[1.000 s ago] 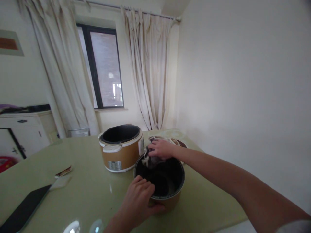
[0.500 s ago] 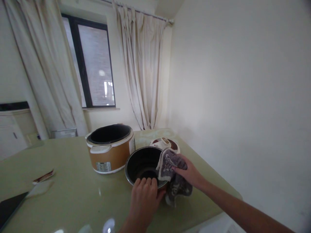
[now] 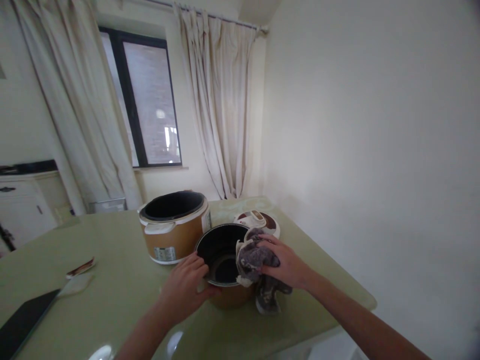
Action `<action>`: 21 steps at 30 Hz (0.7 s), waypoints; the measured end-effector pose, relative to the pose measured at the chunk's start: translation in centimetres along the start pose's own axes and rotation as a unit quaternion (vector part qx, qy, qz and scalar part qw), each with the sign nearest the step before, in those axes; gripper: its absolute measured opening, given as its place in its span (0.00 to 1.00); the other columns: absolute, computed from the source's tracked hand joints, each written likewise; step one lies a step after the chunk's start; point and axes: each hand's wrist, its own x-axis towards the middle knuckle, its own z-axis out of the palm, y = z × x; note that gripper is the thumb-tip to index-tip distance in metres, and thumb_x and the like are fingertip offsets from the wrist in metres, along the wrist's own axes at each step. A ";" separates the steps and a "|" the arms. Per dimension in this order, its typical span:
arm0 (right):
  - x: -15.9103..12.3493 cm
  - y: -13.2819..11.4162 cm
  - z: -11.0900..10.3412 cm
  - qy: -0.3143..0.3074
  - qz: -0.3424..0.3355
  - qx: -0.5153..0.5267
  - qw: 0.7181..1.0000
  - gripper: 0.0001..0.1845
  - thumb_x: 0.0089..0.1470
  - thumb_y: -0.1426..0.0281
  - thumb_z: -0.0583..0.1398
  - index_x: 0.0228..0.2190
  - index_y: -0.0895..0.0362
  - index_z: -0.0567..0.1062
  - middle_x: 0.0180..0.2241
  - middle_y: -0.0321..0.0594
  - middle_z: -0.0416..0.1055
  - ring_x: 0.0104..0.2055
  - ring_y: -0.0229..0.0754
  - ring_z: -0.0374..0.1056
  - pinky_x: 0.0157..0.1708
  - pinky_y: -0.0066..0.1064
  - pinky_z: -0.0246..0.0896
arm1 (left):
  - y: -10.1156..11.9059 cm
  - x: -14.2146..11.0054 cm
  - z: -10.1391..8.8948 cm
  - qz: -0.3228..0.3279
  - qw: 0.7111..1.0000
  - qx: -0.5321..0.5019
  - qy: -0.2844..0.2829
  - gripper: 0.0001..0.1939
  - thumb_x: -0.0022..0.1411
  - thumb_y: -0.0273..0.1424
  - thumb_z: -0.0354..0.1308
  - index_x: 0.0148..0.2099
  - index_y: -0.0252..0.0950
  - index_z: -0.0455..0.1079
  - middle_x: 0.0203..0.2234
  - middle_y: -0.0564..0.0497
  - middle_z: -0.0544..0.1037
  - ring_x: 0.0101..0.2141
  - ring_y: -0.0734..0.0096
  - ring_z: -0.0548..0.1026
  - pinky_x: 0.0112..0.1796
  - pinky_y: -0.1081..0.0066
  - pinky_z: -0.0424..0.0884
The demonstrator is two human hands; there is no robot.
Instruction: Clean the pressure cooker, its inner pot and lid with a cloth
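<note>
A round inner pot point(image 3: 230, 295), black inside and golden-brown outside, rests on the pale green table in front of me. My left hand point(image 3: 187, 280) grips its left rim, fingers over the edge and thumb against the outer wall. At the pot's right rim, my right hand point(image 3: 281, 260) clutches a bunched purple-grey towel point(image 3: 255, 260) with a cream border. Part of the towel lies over the rim, and a loose end hangs down outside. The towel hides the right part of the rim.
Behind the pot at left stands the golden-brown and white cooker body point(image 3: 176, 232), its top open. A white and brown lid point(image 3: 268, 222) lies behind the pot. A dark flat board-like thing point(image 3: 28, 320) and a small packet point(image 3: 80, 267) lie on the table point(image 3: 123, 300) at left.
My right hand has brought the towel out of the pot's inside to its right rim. My left hand has shifted from the near rim to the left rim.
</note>
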 end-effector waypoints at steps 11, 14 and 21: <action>1.1 -1.9 2.0 -0.015 -0.035 0.047 0.998 0.21 0.50 0.60 0.73 0.44 0.52 0.78 0.52 0.41 0.71 0.54 0.50 0.70 0.58 0.40 0.65 | 1.7 -0.4 1.8 -0.029 0.999 0.004 0.030 0.14 0.57 0.36 0.73 0.43 0.41 0.75 0.41 0.48 0.81 0.46 0.53 0.77 0.54 0.52 0.69; 1.3 -1.6 1.7 -0.011 -0.025 0.058 0.998 0.22 0.49 0.57 0.74 0.44 0.52 0.78 0.52 0.41 0.69 0.55 0.50 0.69 0.59 0.41 0.64 | -0.3 -0.5 0.8 -0.011 0.999 0.000 0.033 0.16 0.55 0.41 0.75 0.36 0.40 0.73 0.34 0.52 0.79 0.42 0.56 0.77 0.58 0.51 0.65; 1.1 -3.5 4.4 -0.021 0.001 -0.067 0.998 0.29 0.45 0.59 0.77 0.48 0.51 0.78 0.55 0.45 0.70 0.57 0.57 0.68 0.58 0.47 0.64 | 3.2 -0.7 1.7 -0.064 0.996 0.061 0.023 0.08 0.58 0.35 0.70 0.37 0.39 0.76 0.35 0.47 0.82 0.45 0.46 0.76 0.50 0.48 0.66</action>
